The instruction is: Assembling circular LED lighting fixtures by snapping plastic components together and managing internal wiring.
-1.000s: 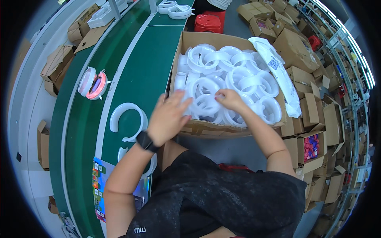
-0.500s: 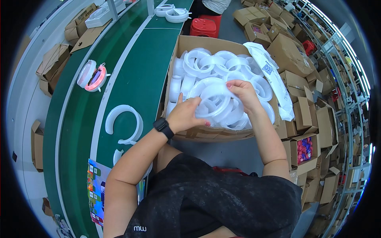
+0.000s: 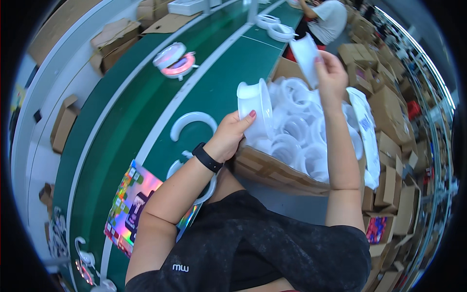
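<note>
I had the left hand (image 3: 229, 135) near mid-frame, thumb pressed against a white ring (image 3: 255, 108), the other fingers mostly hidden behind it. Toward the upper right, I had the right hand (image 3: 332, 78) pinching a white band (image 3: 304, 56) by its edge. Right of center, a cardboard box (image 3: 279, 174) held more rings (image 3: 295, 127); a curved piece (image 3: 193, 118) lay on the green table (image 3: 224, 80), left of center.
</note>
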Motion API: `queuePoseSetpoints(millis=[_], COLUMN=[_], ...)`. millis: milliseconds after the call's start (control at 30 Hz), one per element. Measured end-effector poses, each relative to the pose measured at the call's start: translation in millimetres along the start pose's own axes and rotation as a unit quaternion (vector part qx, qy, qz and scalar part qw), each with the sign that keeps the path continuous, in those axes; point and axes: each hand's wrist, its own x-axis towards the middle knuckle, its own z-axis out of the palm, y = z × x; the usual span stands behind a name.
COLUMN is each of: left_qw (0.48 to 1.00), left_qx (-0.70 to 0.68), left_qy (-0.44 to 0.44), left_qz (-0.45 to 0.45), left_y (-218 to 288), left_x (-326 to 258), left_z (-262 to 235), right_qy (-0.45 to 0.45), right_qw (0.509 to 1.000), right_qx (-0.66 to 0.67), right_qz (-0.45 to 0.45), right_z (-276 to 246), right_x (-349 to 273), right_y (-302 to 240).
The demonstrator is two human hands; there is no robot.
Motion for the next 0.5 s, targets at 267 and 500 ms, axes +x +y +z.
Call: queuePoseSetpoints(millis=[267, 500], left_qw=[0.978, 0.972], left_qx=[-0.155, -0.223], left_qy=[0.115, -0.008], left_qz=[0.074, 0.078], left_y=[33.1, 34.3], left_x=[-62.5, -82.2], left_z=[-62.1, -96.2], right_qy=[-0.377, -0.332], right_qw=[0.885, 0.927], right_qx=[-0.163, 0.155], right_qz=[-0.217, 0.083], right_z=[182.1, 197.3], right_x=[-91.2, -85.8], right_y=[65.3, 24.8])
